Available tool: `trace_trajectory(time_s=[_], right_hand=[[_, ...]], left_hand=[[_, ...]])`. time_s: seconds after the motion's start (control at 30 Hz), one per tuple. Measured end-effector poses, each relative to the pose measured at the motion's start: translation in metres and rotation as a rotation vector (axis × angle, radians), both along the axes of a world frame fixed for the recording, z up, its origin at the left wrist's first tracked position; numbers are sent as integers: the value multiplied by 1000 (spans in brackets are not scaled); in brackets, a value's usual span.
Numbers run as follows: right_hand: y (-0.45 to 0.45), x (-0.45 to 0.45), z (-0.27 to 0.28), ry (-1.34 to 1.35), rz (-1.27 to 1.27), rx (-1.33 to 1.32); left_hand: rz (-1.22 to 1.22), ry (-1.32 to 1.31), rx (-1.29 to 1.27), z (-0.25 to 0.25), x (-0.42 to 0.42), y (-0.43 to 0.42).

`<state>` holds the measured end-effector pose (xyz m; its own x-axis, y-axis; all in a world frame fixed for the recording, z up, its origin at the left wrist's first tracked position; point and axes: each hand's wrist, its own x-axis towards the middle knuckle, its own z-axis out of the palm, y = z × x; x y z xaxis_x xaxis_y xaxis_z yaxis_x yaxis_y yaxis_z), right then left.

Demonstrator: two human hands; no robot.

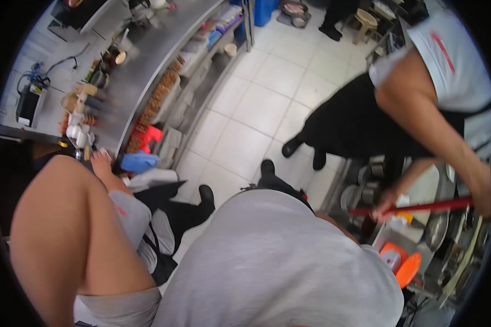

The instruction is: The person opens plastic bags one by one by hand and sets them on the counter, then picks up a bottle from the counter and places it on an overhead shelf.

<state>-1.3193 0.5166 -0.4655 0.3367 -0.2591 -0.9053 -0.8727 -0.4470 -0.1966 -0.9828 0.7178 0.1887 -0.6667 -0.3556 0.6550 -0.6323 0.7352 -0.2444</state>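
Observation:
My left arm is bent large across the left side, its elbow toward the counter; my left hand is out of view. Below me spreads my grey shirt. A strip of bare skin shows at the shirt's right edge, and my right hand cannot be seen. On the right, a co-worker in a white shirt and dark apron grips a long red bar or handle with both hands. Another person's hand rests at the counter edge on the left, beside small containers and bottles.
A steel counter runs along the left, with a shelf of eggs and trays beneath. White floor tiles lie between the counters. Orange containers and a pan sit at the right. A stool stands far back.

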Motion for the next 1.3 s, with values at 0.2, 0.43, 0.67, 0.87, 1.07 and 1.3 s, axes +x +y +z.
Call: trace_trajectory(time_s=[0.2, 0.43, 0.67, 0.87, 1.07, 1.3], right_hand=[[-130, 262, 67, -340, -192, 59], [-234, 494, 155, -781, -443, 46], [-303, 481, 72, -396, 263, -253], [-337, 404, 39, -110, -75, -353], [-372, 437, -11, 61, -872, -2], [-635, 623, 30, -233, -55, -303]], left_hand=[[-11, -12, 9, 9, 95, -96], [-103, -46, -23, -5, 217, -192], [-210, 3, -63, -23, 377, -310], [-181, 117, 41, -78, 502, -454], [222, 435, 722, -224, 633, -605], [995, 1140, 607, -320, 813, -670]])
